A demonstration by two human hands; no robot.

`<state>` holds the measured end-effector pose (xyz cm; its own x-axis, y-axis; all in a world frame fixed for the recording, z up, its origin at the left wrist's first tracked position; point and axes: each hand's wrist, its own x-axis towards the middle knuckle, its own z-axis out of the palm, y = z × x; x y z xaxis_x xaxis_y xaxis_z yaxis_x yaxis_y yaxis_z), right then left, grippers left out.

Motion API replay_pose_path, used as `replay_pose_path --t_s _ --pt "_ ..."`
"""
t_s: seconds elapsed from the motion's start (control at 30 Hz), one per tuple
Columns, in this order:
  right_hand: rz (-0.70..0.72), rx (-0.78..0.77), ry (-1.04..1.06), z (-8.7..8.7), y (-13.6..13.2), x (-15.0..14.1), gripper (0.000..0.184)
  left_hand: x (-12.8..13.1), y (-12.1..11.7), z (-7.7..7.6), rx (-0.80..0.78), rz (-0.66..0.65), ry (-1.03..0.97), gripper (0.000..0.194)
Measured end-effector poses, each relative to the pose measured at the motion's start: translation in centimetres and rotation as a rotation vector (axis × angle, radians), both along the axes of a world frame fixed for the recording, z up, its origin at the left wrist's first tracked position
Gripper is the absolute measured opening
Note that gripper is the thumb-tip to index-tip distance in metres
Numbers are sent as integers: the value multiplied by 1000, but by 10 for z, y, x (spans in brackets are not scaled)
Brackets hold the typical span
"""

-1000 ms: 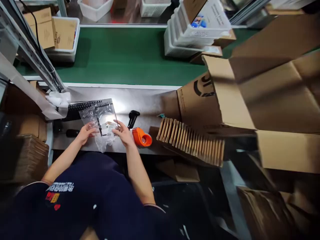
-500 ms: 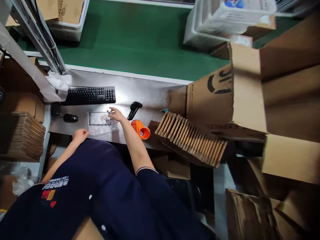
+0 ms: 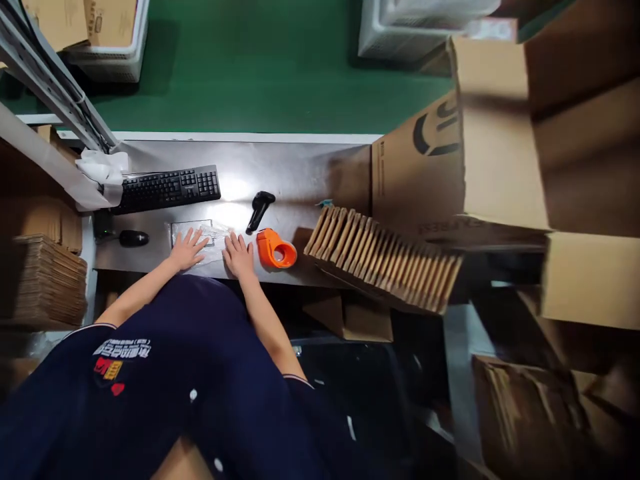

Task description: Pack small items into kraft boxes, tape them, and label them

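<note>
My two hands lie palm down near the front edge of the metal bench (image 3: 310,163), forearms crossing that edge. My left hand (image 3: 187,250) rests on the transparent plastic bag (image 3: 215,253), fingers spread. My right hand (image 3: 239,256) lies at the bag's right side, fingers likewise spread; neither hand pinches anything. A flat, dark-edged rectangle (image 3: 177,231) shows at the bag's left part, partly under my left fingers.

Room to move: leftward, bare metal separates the bag from the mouse (image 3: 133,239); beyond the bag, a strip of metal runs up to the keyboard (image 3: 167,189). Rightward, room is tight: the orange tape dispenser (image 3: 265,248) stands just beside my right hand, and the handle end of the black scanner (image 3: 261,208) is near my right fingertips. The widest open metal lies between the scanner and the large carton (image 3: 400,177). A pale rail (image 3: 240,137) marks the bench's far edge, with a green surface (image 3: 260,73) beyond.

Count: one bag, one rectangle, one keyboard, one mouse, one scanner, one dispenser, one large carton. The row of cardboard pieces (image 3: 373,253) blurs at its right end; exact number not determinable.
</note>
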<state>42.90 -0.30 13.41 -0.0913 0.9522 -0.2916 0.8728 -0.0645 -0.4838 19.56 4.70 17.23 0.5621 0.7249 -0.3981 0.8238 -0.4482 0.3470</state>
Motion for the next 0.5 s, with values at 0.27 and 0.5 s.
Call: replay_pose_path --t_s 0.27,0.5 --pt "87 115 47 12 18 -24 54 -1 -7 -3 79 185 46 72" --pt "196 1 -33 20 19 -13 57 -24 24 -2 4 -10 -48 79"
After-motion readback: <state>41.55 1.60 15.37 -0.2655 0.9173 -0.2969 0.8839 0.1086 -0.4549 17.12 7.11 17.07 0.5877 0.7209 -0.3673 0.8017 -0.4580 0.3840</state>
